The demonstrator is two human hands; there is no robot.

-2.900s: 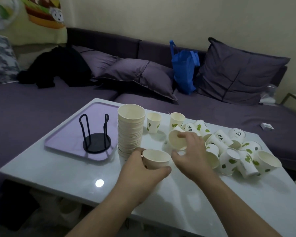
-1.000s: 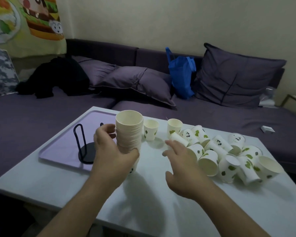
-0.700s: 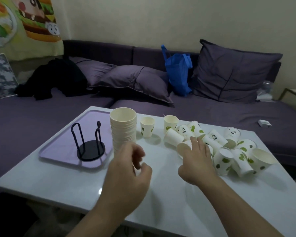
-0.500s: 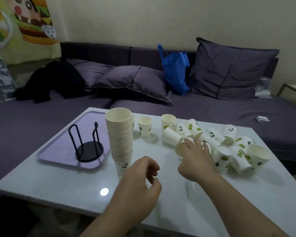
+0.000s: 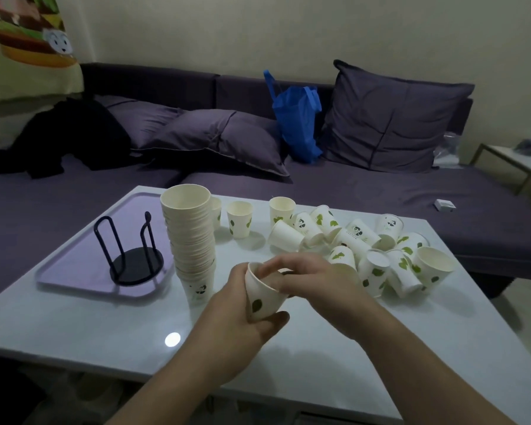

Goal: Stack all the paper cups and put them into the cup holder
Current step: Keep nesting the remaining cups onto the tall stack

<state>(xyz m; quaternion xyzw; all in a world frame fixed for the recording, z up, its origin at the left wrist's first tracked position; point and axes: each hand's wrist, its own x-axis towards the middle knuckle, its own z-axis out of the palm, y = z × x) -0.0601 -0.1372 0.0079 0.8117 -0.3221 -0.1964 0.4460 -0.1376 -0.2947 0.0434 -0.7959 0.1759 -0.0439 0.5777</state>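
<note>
Left hand [image 5: 239, 326] wrapped around a single paper cup [image 5: 262, 294], thumb under its base, fingers behind its wall; cup upright and tilted a little, raised above the table [image 5: 365, 348], green leaf print facing the camera. Right hand [image 5: 316, 286] at the cup's rim, fingers [image 5: 276, 265] curled over the mouth and pinching the near edge. Both hands together near the middle of the table.

Just left of the hands, a tall stack of nested cups [image 5: 190, 237] standing upright on the table, slightly leaning, bottom cup printed. Further left, a black wire cup holder [image 5: 132, 256] with a round base, sitting on a pale purple tray [image 5: 74, 265], holding no cups. Stack and holder near each other but apart.

Behind the stack, three loose upright cups [image 5: 239, 219] in a row, one of them half hidden by the stack. To the right, a pile of fallen cups [image 5: 377, 256] lying on their sides, touching and overlapping, some mouths toward the camera.

Beyond the table, a purple sofa [image 5: 350, 185] with cushions, a blue bag [image 5: 298, 118] leaning against the backrest, dark clothing [image 5: 68, 136] heaped at the left.
</note>
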